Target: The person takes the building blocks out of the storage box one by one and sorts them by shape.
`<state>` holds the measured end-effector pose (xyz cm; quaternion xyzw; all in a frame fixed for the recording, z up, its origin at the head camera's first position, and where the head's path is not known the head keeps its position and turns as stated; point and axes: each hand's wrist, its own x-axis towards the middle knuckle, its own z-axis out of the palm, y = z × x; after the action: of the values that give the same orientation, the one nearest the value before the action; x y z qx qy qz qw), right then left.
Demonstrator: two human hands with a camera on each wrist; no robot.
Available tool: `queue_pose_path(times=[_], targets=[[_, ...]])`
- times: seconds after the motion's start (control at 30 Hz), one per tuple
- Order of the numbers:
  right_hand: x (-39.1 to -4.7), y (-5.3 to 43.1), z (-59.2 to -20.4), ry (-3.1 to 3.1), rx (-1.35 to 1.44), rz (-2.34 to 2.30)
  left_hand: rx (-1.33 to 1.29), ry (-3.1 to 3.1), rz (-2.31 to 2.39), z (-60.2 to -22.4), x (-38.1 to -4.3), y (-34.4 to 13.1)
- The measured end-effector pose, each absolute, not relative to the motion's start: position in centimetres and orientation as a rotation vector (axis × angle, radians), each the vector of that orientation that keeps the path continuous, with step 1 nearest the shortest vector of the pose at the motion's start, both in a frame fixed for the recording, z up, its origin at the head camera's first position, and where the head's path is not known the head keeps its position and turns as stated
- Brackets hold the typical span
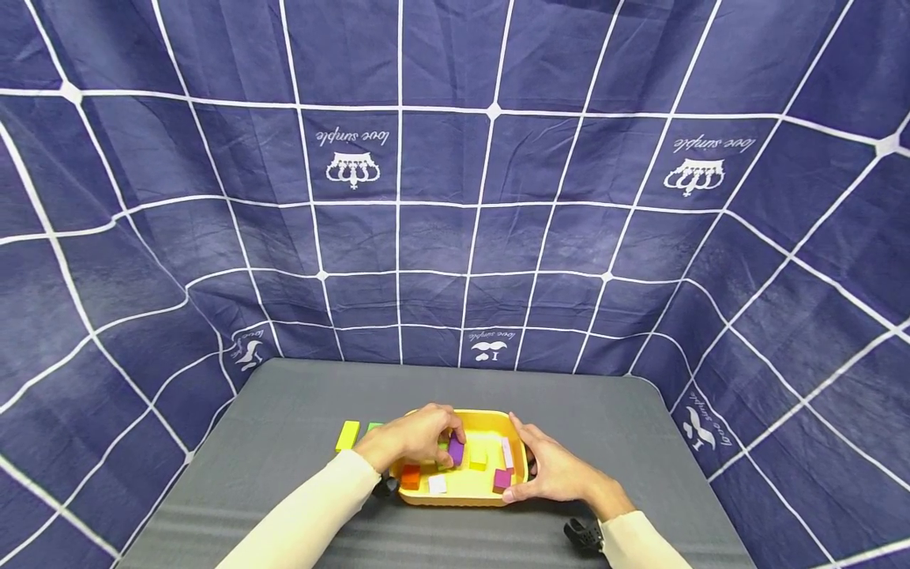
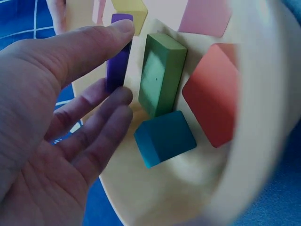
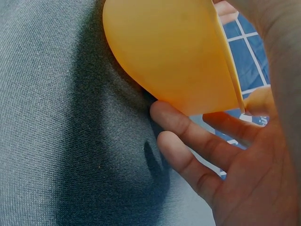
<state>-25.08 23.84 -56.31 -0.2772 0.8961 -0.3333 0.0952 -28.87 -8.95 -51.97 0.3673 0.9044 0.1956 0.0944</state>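
Note:
My left hand reaches into a yellow plastic basket and pinches a purple block between thumb and fingers. Close by in the left wrist view, a green block leans beside a blue block, with a red-orange block against the basket wall. My right hand holds the basket's right end, its thumb at the near corner and fingers at the far side. Underneath, two fingertips lie along the basket's outer wall. Also inside are a yellow block, a magenta block and a white block.
Left of the basket, a yellow-green block and a green block lie on the grey tabletop. A pale pink block stands at the basket's right inside. Blue checked cloth hangs behind and at both sides.

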Motion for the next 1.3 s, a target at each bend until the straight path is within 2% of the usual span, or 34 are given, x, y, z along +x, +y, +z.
queue_pose_path(times=[0.3, 1.3], targets=[[-25.2, 24.1, -56.9, 2.639, -0.802, -1.027, 1.166, 2.731, 0.624, -51.8, -28.1, -10.2], [-25.1, 23.9, -56.9, 2.678, -0.813, -1.011, 1.026, 2.931, 0.83, -51.4, -24.7, -17.0]])
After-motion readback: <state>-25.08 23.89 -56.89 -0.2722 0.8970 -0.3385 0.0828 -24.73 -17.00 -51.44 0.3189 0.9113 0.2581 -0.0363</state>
